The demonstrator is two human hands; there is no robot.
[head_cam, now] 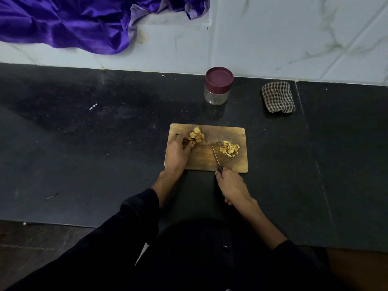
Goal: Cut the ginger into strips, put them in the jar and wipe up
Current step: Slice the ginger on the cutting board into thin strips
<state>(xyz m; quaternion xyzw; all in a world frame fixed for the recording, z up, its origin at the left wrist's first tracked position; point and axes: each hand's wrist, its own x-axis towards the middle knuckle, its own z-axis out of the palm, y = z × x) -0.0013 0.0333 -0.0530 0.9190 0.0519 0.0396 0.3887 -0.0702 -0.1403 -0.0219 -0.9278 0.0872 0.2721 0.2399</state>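
A wooden cutting board (210, 158) lies on the black counter. At its upper left is a pile of ginger pieces (196, 136), and my left hand (177, 153) holds that pile with curled fingers. A second heap of cut ginger strips (229, 149) lies at the board's right. My right hand (232, 186) grips the handle of a knife (215, 155), whose blade points up the board between the two piles. A clear jar (217, 87) with a maroon lid on stands behind the board.
A folded checked cloth (277, 97) lies right of the jar by the tiled wall. Purple fabric (73, 22) drapes over the ledge at the back left. The counter's front edge runs just below my forearms.
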